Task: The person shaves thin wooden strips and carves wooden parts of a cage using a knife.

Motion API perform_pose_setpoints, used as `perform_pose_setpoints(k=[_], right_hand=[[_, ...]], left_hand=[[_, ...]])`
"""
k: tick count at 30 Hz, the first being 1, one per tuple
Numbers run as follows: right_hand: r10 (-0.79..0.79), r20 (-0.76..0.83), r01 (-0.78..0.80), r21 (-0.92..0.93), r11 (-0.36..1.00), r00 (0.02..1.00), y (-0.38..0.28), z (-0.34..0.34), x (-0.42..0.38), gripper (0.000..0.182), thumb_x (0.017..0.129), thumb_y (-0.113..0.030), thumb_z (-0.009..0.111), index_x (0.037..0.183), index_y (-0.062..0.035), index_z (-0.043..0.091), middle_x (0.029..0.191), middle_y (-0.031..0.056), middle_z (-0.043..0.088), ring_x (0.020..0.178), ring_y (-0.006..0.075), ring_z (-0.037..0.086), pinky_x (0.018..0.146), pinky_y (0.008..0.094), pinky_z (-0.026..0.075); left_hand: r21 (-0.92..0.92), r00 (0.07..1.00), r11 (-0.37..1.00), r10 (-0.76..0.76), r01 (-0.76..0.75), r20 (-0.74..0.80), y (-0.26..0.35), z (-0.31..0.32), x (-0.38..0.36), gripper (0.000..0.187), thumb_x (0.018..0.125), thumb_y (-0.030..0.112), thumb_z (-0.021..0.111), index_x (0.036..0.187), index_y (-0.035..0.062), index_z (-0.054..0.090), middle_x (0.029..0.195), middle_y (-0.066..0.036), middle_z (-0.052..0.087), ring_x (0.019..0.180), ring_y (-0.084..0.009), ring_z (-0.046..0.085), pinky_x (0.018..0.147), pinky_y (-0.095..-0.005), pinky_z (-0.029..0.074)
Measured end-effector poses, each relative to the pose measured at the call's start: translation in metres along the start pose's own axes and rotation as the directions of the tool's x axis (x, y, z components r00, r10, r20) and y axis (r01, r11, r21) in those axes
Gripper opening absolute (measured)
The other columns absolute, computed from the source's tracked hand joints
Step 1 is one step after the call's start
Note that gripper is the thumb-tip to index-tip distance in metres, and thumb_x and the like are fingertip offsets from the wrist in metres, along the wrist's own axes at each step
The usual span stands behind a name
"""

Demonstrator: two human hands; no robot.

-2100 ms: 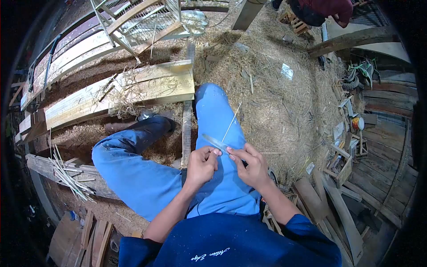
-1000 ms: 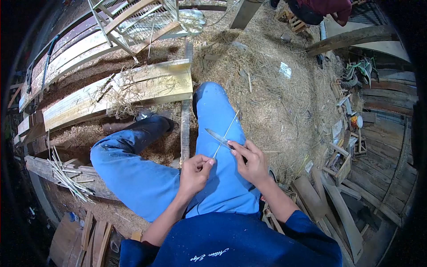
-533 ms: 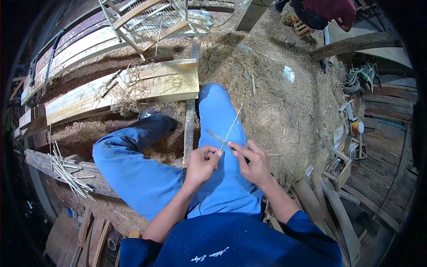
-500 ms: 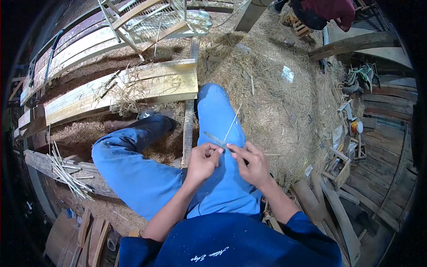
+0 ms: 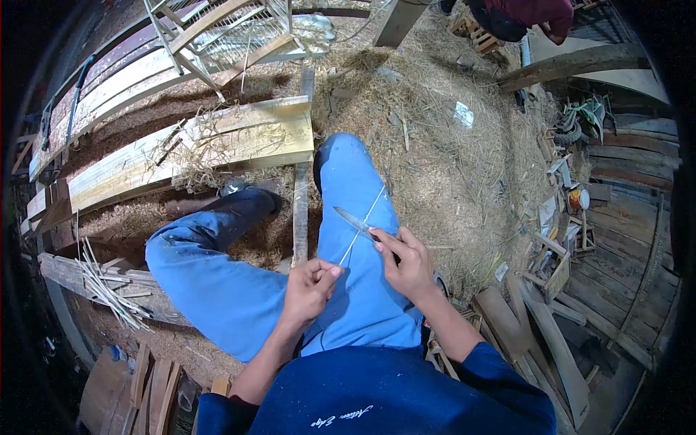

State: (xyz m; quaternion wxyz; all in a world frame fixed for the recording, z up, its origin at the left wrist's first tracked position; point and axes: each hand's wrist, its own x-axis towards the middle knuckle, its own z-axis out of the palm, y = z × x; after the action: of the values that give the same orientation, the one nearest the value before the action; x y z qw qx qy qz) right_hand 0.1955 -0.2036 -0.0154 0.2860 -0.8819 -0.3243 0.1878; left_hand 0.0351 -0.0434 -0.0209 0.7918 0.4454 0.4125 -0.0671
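Note:
My right hand [image 5: 406, 262] is closed round the handle of a knife [image 5: 351, 218], its blade pointing up and left over my thigh. A thin pale stick [image 5: 349, 250] runs slantwise from my left hand [image 5: 310, 286] up past the blade to near my knee. My left thumb and fingers pinch the stick's lower end. Midway along, the blade crosses the stick. Both hands are above my blue trousers [image 5: 355, 174].
To the left, a bundle of thin sticks [image 5: 109, 283] lies on a beam. Ahead is a plank bench [image 5: 261, 130] strewn with shavings, and a slatted frame [image 5: 217, 43] behind it. A person [image 5: 529, 18] is at the upper right. Boards [image 5: 547, 348] lie right of me.
My left hand has drawn down and left, away from the knife, with the stick's lower end. More of the stick now shows between my hands. My right hand has shifted slightly left.

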Motion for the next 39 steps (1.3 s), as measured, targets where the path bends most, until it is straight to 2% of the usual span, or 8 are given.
perform_pose_setpoints(k=[5, 8, 11, 14, 17, 23, 27, 39], right_hand=[[0.02, 0.018, -0.02, -0.015, 1.0, 1.0, -0.001, 0.002, 0.005, 0.028, 0.096, -0.02, 0.07, 0.124, -0.0211, 0.076, 0.081, 0.0103, 0.054, 0.063, 0.0312, 0.061, 0.057, 0.0441, 0.049], [0.002, -0.013, -0.002, -0.02, 1.0, 1.0, -0.003, 0.002, 0.007, 0.028, 0.097, -0.021, 0.07, 0.124, -0.021, 0.076, 0.081, 0.0105, 0.055, 0.062, 0.0316, 0.062, 0.056, 0.0446, 0.049], [0.024, -0.044, -0.027, -0.074, 0.997, 0.999, 0.001, 0.002, 0.01, 0.027, 0.097, -0.022, 0.07, 0.124, -0.0204, 0.077, 0.081, 0.0112, 0.056, 0.065, 0.0329, 0.063, 0.058, 0.0446, 0.049], [0.047, -0.106, -0.046, 0.009, 0.999, 0.993, 0.018, 0.003, 0.018, 0.027, 0.097, -0.012, 0.071, 0.123, -0.0128, 0.078, 0.077, 0.0116, 0.054, 0.066, 0.0256, 0.057, 0.063, 0.0376, 0.047], [0.045, -0.162, -0.027, 0.109, 0.994, 0.986, 0.013, 0.006, 0.014, 0.027, 0.098, -0.02, 0.07, 0.123, -0.0184, 0.078, 0.08, 0.0126, 0.055, 0.067, 0.0318, 0.06, 0.061, 0.0426, 0.049], [-0.014, 0.042, 0.01, 0.082, 0.997, 0.999, -0.012, -0.011, -0.006, 0.028, 0.097, -0.018, 0.072, 0.124, -0.0181, 0.078, 0.079, 0.0119, 0.053, 0.064, 0.0297, 0.059, 0.059, 0.0419, 0.048], [-0.018, 0.089, 0.012, 0.064, 0.998, 0.996, -0.01, -0.017, -0.014, 0.029, 0.096, -0.019, 0.072, 0.124, -0.0184, 0.077, 0.079, 0.0113, 0.052, 0.064, 0.0296, 0.06, 0.058, 0.0426, 0.048], [-0.033, -0.001, 0.033, 0.035, 0.999, 0.999, 0.005, -0.002, -0.006, 0.028, 0.096, -0.02, 0.071, 0.123, -0.0203, 0.077, 0.079, 0.0095, 0.052, 0.064, 0.029, 0.06, 0.057, 0.043, 0.049]], left_hand=[[-0.017, 0.998, 0.999, -0.048, 0.047, -0.036, -0.004, -0.025, -0.038, 0.018, 0.102, 0.012, 0.069, 0.098, -0.005, 0.07, 0.062, 0.004, 0.055, 0.052, -0.0033, 0.043, 0.048, -0.0236, 0.031], [-0.028, 0.999, 0.999, -0.03, 0.029, -0.039, -0.006, -0.031, -0.05, 0.02, 0.101, 0.018, 0.071, 0.095, -0.001, 0.071, 0.059, 0.003, 0.054, 0.047, -0.0042, 0.044, 0.041, -0.0229, 0.03], [-0.073, 0.999, 0.996, -0.049, 0.049, -0.001, -0.006, -0.035, -0.058, 0.018, 0.103, 0.012, 0.068, 0.097, -0.0054, 0.07, 0.063, 0.003, 0.056, 0.054, -0.0038, 0.044, 0.049, -0.0235, 0.031], [-0.08, 0.996, 0.994, -0.076, 0.073, -0.043, -0.007, -0.041, -0.063, 0.018, 0.102, 0.012, 0.069, 0.097, -0.0054, 0.071, 0.063, 0.003, 0.056, 0.053, -0.0042, 0.044, 0.049, -0.0235, 0.031], [-0.01, 0.99, 0.992, -0.125, 0.125, -0.065, -0.001, -0.035, -0.048, 0.019, 0.102, 0.014, 0.069, 0.098, -0.0047, 0.072, 0.063, 0.003, 0.056, 0.054, -0.0043, 0.046, 0.048, -0.0236, 0.032], [0.118, 0.997, 0.99, -0.075, 0.071, 0.023, 0.012, 0.015, 0.018, 0.022, 0.103, 0.017, 0.068, 0.099, -0.0037, 0.073, 0.062, 0.001, 0.059, 0.052, -0.0045, 0.047, 0.046, -0.024, 0.033], [0.137, 1.0, 0.99, 0.01, -0.013, 0.022, 0.008, 0.033, 0.046, 0.019, 0.102, 0.011, 0.064, 0.099, -0.0046, 0.073, 0.062, 0.0, 0.06, 0.051, -0.0048, 0.047, 0.046, -0.0249, 0.033], [0.064, 0.999, 0.998, 0.003, -0.005, 0.043, -0.006, 0.01, 0.021, 0.023, 0.104, 0.017, 0.066, 0.096, -0.0027, 0.073, 0.061, 0.003, 0.056, 0.051, -0.0046, 0.045, 0.047, -0.0239, 0.032]])
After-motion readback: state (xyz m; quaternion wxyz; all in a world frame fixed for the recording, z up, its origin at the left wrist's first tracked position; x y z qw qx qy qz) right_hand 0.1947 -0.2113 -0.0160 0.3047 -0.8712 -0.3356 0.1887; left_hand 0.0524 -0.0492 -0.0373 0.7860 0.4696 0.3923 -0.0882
